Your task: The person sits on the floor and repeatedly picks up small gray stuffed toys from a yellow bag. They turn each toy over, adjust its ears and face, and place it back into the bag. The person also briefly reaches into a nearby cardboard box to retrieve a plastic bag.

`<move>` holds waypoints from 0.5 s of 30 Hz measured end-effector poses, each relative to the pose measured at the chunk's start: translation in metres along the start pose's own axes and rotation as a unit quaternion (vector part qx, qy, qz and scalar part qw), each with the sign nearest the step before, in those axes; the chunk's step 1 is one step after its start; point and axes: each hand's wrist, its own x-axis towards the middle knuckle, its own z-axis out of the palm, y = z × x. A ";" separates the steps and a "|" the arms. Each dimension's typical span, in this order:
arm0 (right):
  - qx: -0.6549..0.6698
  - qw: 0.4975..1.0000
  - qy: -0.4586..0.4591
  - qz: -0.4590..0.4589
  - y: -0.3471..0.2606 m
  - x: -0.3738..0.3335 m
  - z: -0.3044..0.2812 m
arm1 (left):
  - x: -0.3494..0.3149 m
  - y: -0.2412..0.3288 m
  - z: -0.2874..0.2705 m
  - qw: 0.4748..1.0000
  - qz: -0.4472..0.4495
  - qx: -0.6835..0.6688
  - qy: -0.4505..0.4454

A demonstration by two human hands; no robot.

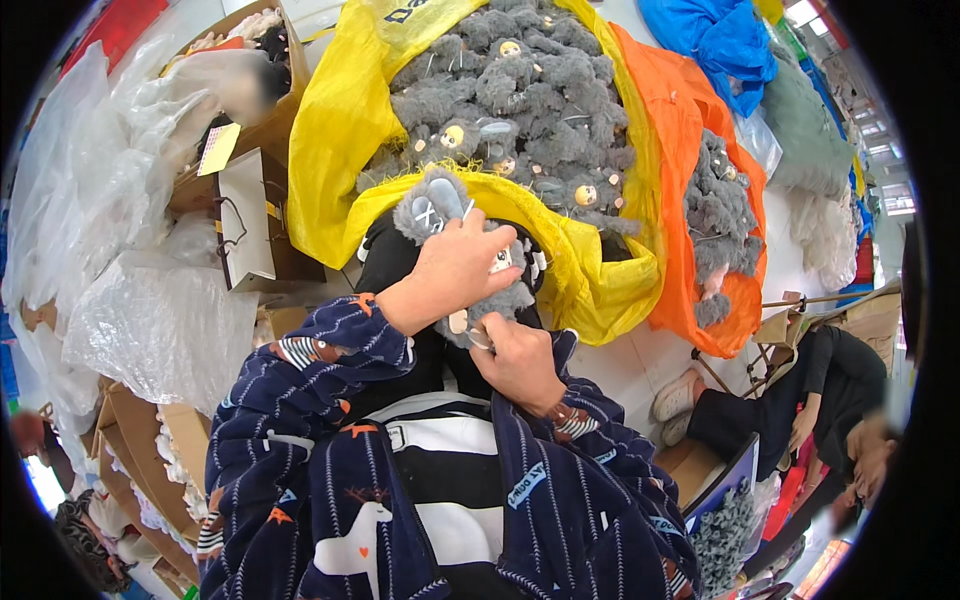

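Note:
A grey plush toy (513, 298) with long ears and a small light face lies across my lap, between my two hands. My left hand (455, 265) grips it from above, fingers curled around the head beside the face. Lower down, my right hand (522, 364) pinches the toy near its pale feet, with the thumb and fingers closed. What the fingertips press on is partly hidden. A white cross-shaped mark shows on one ear. Just beyond my knees, a yellow woven sack (335, 150) is open, full of similar grey plush toys (510, 85).
An orange sack (665, 110) with more grey toys stands at the right of the yellow one. Clear plastic bags (150, 320) and cardboard boxes (290, 60) crowd the left. At the lower right another person (830, 390) sits bent over. A blue bag (715, 45) lies at the far right.

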 end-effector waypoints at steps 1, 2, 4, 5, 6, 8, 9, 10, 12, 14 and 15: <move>0.013 1.000 0.012 0.014 0.000 0.001 0.002 | 0.000 -0.001 -0.003 1.000 -0.015 -0.016 0.010; 0.022 0.999 0.024 0.025 0.000 0.004 0.001 | 0.001 -0.004 -0.005 0.999 -0.029 -0.033 0.024; 0.106 0.990 0.044 0.080 0.000 0.002 -0.005 | -0.001 -0.020 -0.002 0.982 0.030 -0.151 0.112; 0.150 0.982 0.050 0.106 0.002 -0.002 -0.007 | -0.005 -0.029 -0.002 0.964 0.058 -0.208 0.154; 0.169 0.975 0.056 0.134 0.003 -0.005 -0.012 | -0.014 -0.027 -0.013 0.940 0.001 -0.298 0.165; 0.193 0.965 0.079 0.158 0.008 -0.010 -0.019 | -0.038 -0.034 -0.016 0.896 -0.065 -0.407 0.165; 0.198 0.963 0.095 0.154 0.011 -0.011 -0.020 | -0.048 -0.032 -0.019 0.858 -0.115 -0.479 0.144; 0.127 0.982 0.096 0.102 0.014 -0.011 -0.022 | -0.054 -0.030 -0.018 0.841 -0.125 -0.515 0.114; -0.014 0.995 0.098 -0.010 0.017 -0.008 -0.025 | -0.064 -0.028 -0.019 0.802 -0.144 -0.577 0.058; -0.103 0.989 0.081 -0.067 0.009 -0.004 -0.030 | -0.061 -0.014 -0.024 0.790 -0.139 -0.596 0.043; -0.147 0.982 0.073 -0.094 0.006 -0.003 -0.031 | -0.059 -0.007 -0.028 0.774 -0.163 -0.611 0.038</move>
